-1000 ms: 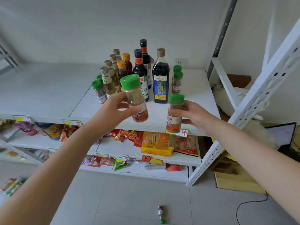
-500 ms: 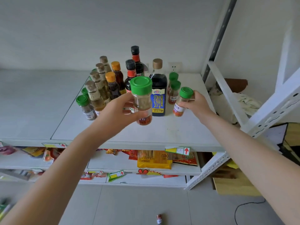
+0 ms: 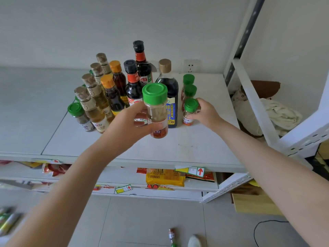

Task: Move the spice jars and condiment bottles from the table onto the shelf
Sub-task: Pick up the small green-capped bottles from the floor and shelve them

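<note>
While right hand (image 3: 204, 113) pinches small green-capped glass spice jar (image 3: 189, 112), base on white metal shelf (image 3: 195, 147) fronting green-capped row: placement step. Left hand (image 3: 130, 125) clasps larger green-capped clear jar (image 3: 156, 111) above shelf. Next: release right, seat left jar alongside.

Six green-capped spice jars (image 3: 190, 111), four cork-topped bottles (image 3: 92, 107), two orange-capped (image 3: 112, 93), three dark sauce bottles (image 3: 133, 84) — two hands (image 3: 206, 111).

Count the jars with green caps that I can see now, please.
5, perhaps more. One in the left hand, jar; one under the right hand, jar; two behind it; one at far left. Green bits behind the left bottles may be others.
</note>
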